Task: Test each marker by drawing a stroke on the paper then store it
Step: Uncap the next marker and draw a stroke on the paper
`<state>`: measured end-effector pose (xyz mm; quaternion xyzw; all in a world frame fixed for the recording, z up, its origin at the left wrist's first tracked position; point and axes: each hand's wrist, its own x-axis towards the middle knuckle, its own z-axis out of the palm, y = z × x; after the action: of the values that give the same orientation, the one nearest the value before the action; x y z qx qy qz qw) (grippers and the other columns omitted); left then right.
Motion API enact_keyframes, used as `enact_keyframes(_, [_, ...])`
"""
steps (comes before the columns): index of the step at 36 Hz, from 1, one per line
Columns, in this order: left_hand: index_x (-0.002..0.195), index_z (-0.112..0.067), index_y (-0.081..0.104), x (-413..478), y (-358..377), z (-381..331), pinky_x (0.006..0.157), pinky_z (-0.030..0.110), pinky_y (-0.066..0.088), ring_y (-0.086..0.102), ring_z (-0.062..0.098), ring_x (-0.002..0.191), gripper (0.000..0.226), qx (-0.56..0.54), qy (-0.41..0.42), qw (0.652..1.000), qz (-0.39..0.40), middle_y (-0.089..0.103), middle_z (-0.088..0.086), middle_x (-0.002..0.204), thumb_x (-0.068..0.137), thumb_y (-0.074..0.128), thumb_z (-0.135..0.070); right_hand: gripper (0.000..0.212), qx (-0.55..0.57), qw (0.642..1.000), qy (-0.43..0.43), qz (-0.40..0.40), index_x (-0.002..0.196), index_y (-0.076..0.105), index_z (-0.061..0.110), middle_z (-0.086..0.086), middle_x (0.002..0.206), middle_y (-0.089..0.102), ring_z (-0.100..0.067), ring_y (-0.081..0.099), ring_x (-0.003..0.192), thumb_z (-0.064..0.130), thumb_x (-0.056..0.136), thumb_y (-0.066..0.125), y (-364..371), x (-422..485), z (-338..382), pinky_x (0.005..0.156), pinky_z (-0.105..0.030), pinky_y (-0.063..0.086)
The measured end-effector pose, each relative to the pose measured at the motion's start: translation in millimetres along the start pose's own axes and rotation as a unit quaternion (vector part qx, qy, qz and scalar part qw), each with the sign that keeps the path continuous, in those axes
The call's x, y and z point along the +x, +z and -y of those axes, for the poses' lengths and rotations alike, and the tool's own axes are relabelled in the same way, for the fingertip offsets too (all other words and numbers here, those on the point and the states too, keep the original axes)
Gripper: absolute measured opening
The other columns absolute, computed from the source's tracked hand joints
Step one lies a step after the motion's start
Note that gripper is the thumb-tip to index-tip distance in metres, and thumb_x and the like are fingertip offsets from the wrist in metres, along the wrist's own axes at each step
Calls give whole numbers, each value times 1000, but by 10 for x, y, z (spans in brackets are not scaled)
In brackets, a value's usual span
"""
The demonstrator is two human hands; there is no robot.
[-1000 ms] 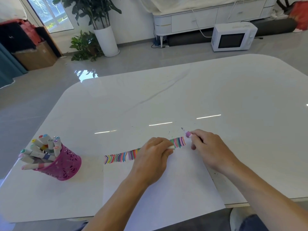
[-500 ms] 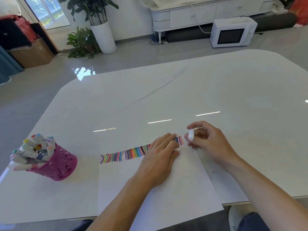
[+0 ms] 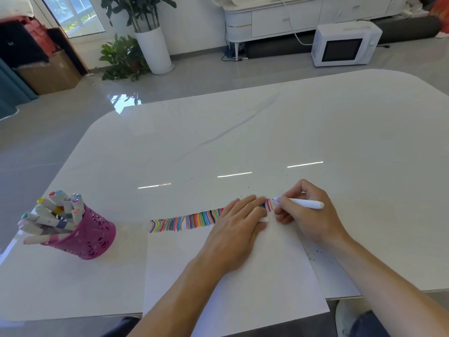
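Because a loose sheet would slide on the glossy worktop (image 3: pixel 243 142), the left hand (image 3: pixel 239 224) lies flat on the paper (image 3: pixel 243 276). Its grip is released, and the straight fingers press down just beside the rightmost strokes. The right hand (image 3: pixel 308 215) has its grip clenched round the marker (image 3: pixel 306 203) in a writing hold. The purple tip sits at the right end of the row of coloured strokes (image 3: pixel 189 221) along the paper's far edge, probably to add the next stroke there. The pink cup (image 3: pixel 94 234) stands well apart on the left with the stored markers (image 3: pixel 56 215) leaning in it, likely to stay clear of the drawing arm.

I cannot tell whether the tip touches the paper. The left fingers cover part of the row. A small white piece (image 3: pixel 265 218) pokes out beside them, perhaps the cap, but too little shows to say. The frame cuts off the paper's near edge.
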<state>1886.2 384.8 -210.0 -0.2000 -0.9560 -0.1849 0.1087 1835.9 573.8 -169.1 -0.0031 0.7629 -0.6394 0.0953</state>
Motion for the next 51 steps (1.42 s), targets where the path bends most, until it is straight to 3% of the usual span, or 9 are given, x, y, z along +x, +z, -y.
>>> enact_keyframes(8, [114,-18,58,-2,21,14,115,32,27,37,15,141,21,7,1,1000,-9,51,-8,145,105,42,-29,17,-17,1000,-8,-4,86,59,1,-13,73,77,-40,73,74,12,91,72,27,-4,-10,76,-53,61])
enact_keyframes(15, [113,-20,59,0,53,22,113,31,29,39,15,139,15,26,1,999,-21,52,-8,143,103,49,-26,17,-39,999,-10,-3,84,60,3,-11,71,76,-36,74,72,12,91,73,38,15,-22,74,-50,61])
enact_keyframes(21, [112,-20,59,9,64,13,111,33,33,42,16,137,14,36,1,999,-30,54,-8,141,103,49,-26,18,-39,999,0,-2,80,58,4,-12,69,75,-23,70,59,10,90,73,33,25,-27,61,-37,58])
enact_keyframes(30, [114,-21,58,4,82,11,112,34,33,41,17,138,15,38,-3,999,-28,54,-8,141,104,48,-28,23,-64,998,0,-6,74,57,9,-8,63,74,-17,65,52,12,88,75,23,49,-20,49,-23,47])
enact_keyframes(41, [115,-21,59,6,84,11,112,34,33,42,17,138,17,42,-9,999,-29,55,-8,140,103,49,-27,29,-101,995,-7,-21,66,52,9,-5,54,68,-11,55,48,13,81,77,30,63,-13,56,-28,42])
enact_keyframes(48, [116,-22,59,5,80,7,113,34,33,41,17,138,19,41,-13,999,-24,55,-9,140,104,47,-30,31,-107,994,-2,-20,68,48,-1,1,47,55,-16,44,52,10,76,75,22,58,-7,55,-29,34])
enact_keyframes(51, [117,-22,59,4,80,8,113,35,33,41,17,139,20,37,-14,999,-22,54,-9,141,105,46,-30,35,-110,994,-3,-20,63,44,6,8,49,45,-12,37,52,9,76,76,24,67,-2,53,-28,29])
